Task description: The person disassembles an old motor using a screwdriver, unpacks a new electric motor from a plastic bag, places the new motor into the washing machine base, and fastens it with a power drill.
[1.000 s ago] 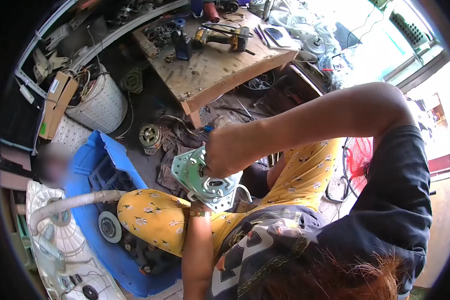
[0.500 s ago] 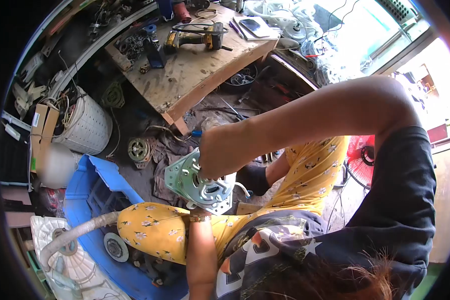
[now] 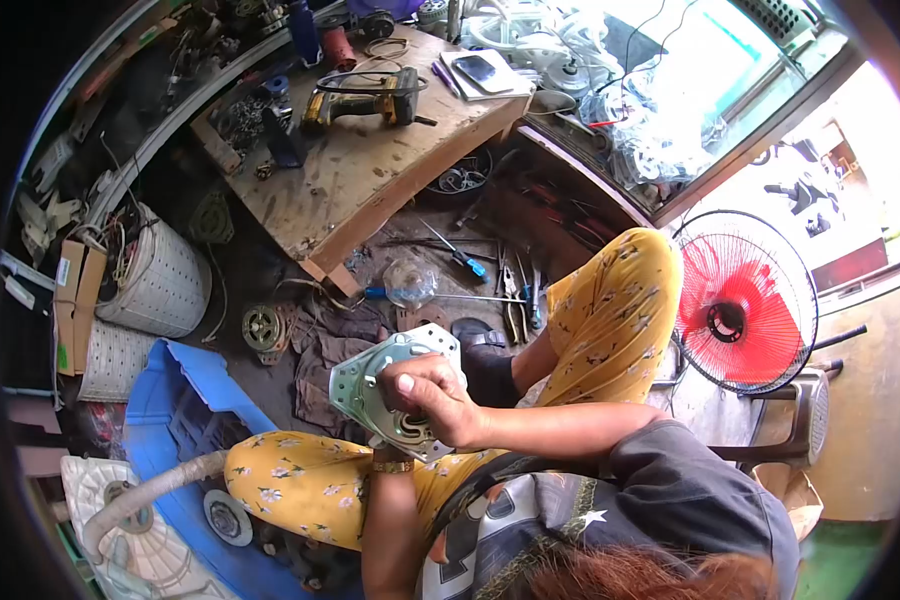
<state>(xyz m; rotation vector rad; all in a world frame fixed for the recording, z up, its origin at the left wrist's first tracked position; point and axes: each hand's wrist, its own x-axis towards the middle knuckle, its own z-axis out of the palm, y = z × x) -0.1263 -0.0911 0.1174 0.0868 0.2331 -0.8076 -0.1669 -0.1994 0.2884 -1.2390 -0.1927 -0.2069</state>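
A pale green metal motor housing [image 3: 358, 378] with holes around its plate edge sits above my lap, tilted toward me. My right hand [image 3: 432, 398] is closed in a fist over its middle, thumb on top; what the fingers wrap around is hidden. Beneath the housing my left hand [image 3: 388, 447] supports it from the near side, its fingers covered by the metal. A gold band [image 3: 393, 466] circles that wrist. On the floor just beyond are a dark rag [image 3: 325, 375] and a similar motor [image 3: 267, 330].
Screwdrivers [image 3: 467, 264] and pliers [image 3: 515, 308] lie on the floor ahead. A wooden bench [image 3: 370, 180] carries a yellow-black drill [image 3: 370, 103]. A blue tub [image 3: 185, 400] stands at left, a red fan [image 3: 735, 325] at right. A white perforated drum [image 3: 160, 275] stands far left.
My right elbow has dropped and my forearm swung down to the right. The right hand has turned over on the housing, thumb now upward. Floor tools and the fan have come into view.
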